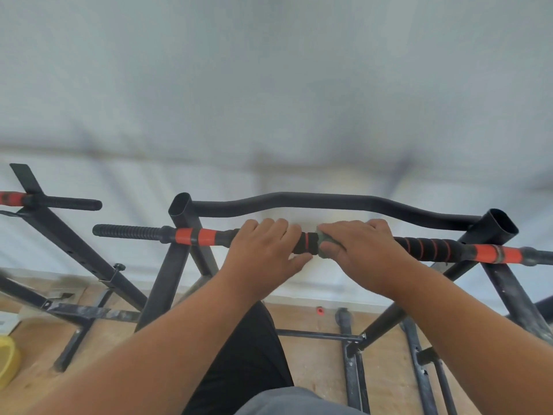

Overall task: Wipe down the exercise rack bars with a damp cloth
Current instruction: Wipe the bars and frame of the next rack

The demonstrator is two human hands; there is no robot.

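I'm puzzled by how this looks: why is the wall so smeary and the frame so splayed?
Head view: the wall behind is soft and streaked, probably motion blur or out of focus; the hands, left and right, and the padded bar stay fairly sharp. The wide-angle lens likely splays the rack legs outward. Lighting is flat, with no glare or hard shadows.

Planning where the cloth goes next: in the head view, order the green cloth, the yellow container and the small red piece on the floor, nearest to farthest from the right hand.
1. green cloth, under the right hand on the bar
2. small red piece, on the floor below
3. yellow container, far left edge
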